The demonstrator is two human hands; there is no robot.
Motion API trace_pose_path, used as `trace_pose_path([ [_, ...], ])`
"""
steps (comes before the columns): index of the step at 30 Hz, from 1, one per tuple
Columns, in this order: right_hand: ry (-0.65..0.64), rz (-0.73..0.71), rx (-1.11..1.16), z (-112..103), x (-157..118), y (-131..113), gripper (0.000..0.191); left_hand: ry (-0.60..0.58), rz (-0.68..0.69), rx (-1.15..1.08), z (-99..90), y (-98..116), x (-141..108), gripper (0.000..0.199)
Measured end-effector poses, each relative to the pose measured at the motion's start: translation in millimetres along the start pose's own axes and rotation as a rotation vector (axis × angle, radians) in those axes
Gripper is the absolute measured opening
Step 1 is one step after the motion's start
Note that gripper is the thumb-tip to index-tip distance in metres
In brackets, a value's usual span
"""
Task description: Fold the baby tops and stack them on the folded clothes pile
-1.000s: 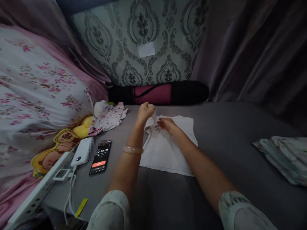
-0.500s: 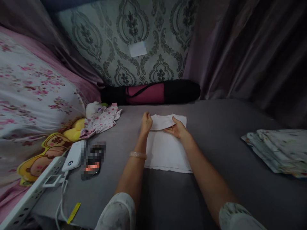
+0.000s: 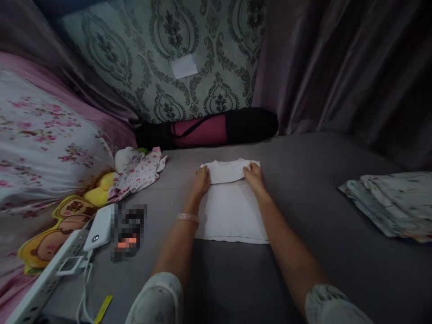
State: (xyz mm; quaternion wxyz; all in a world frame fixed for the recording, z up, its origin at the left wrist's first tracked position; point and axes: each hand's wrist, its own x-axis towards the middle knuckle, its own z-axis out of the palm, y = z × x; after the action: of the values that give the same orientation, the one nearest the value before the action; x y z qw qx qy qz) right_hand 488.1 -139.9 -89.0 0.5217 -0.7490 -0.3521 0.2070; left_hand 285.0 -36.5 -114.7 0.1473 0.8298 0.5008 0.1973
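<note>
A white garment point(image 3: 232, 211) lies flat on the grey bed surface point(image 3: 297, 180), its far part doubled into a band across the top. My left hand point(image 3: 201, 181) has its fingers closed on the left end of that band. At the right end, my right hand point(image 3: 254, 176) pinches the cloth near the top corner. The garment's straight lower hem lies between my forearms, towards me.
Folded patterned cloths point(image 3: 398, 202) are stacked at the right. A black and magenta long bag point(image 3: 202, 130) lies along the wall. On the left are plush toys point(image 3: 101, 189), a small printed garment point(image 3: 140, 173), a white power bank point(image 3: 99, 227), cables and a blurred dark object point(image 3: 130, 231).
My right hand has gone from spread fingers under the band to a pinch at its right end. My left hand has turned and shifted slightly down. The camera view has moved a little.
</note>
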Motion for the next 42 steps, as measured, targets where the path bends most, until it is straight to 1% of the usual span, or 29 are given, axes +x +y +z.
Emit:
trace_pose_path([
  [3,0.006,-0.065,-0.251,-3.6,-1.2,0.9,0.033,-0.034,0.01,0.101,-3.6,5.3,-4.5,0.05],
  [6,0.016,-0.091,-0.407,-4.8,-5.5,2.2,0.034,-0.08,-0.003,0.169,-6.8,10.4,-7.6,0.055],
  [11,0.043,-0.147,-0.543,-4.4,-12.0,4.8,0.036,-0.154,-0.049,0.198,-9.7,12.9,-9.2,0.059],
  [14,0.064,-0.131,-0.577,-6.0,-15.5,1.3,0.04,-0.193,-0.061,0.207,-13.1,13.2,-9.6,0.06],
  [15,0.084,-0.122,-0.591,-6.5,-16.7,-0.8,0.041,-0.19,-0.06,0.219,-14.6,14.5,-9.7,0.059],
  [17,0.145,-0.126,-0.629,-6.0,-18.8,-5.7,0.044,-0.14,-0.042,0.252,-17.2,20.8,-9.7,0.058],
  [19,0.166,-0.201,-0.666,-1.8,-20.9,-10.8,0.048,-0.06,-0.012,0.251,-18.2,33.2,-8.9,0.056],
  [20,0.132,-0.275,-0.683,1.9,-22.4,-13.3,0.05,-0.033,-0.001,0.218,-17.6,41.4,-8.1,0.056],
  [21,0.064,-0.364,-0.699,6.5,-24.4,-15.5,0.051,-0.027,0.003,0.16,-16.2,50.3,-7.3,0.055],
  [23,-0.131,-0.539,-0.727,17.6,-30.2,-18.9,0.053,-0.059,-0.01,-0.015,-10.8,67.5,-6.0,0.056],
  [24,-0.231,-0.602,-0.738,23.1,-33.7,-19.9,0.054,-0.082,-0.019,-0.102,-7.1,74.5,-5.9,0.058],
  [25,-0.314,-0.633,-0.751,28.2,-37.5,-20.3,0.056,-0.1,-0.03,-0.171,-3.0,79.8,-6.2,0.06],
  [27,-0.433,-0.626,-0.78,35.5,-43.9,-19.5,0.063,-0.109,-0.034,-0.224,5.6,84.7,-7.9,0.062],
  [28,-0.47,-0.61,-0.794,37.7,-46.2,-18.4,0.065,-0.1,-0.025,-0.216,9.6,84.8,-9.0,0.061],
  [31,-0.518,-0.57,-0.83,39.8,-48.4,-14.1,0.067,-0.059,0.011,-0.159,17.4,79.9,-11.6,0.056],
  [34,-0.484,-0.546,-0.852,39.8,-47.0,-10.3,0.068,-0.026,0.027,-0.103,18.4,73.6,-13.0,0.055],
  [38,-0.328,-0.448,-0.864,40.0,-44.7,-5.5,0.058,-0.017,0.051,0.058,16.1,65.3,-14.4,0.053],
  [42,-0.207,-0.377,-0.894,38.6,-43.3,-0.7,0.059,-0.018,0.016,0.183,16.6,58.1,-14.8,0.058],
])
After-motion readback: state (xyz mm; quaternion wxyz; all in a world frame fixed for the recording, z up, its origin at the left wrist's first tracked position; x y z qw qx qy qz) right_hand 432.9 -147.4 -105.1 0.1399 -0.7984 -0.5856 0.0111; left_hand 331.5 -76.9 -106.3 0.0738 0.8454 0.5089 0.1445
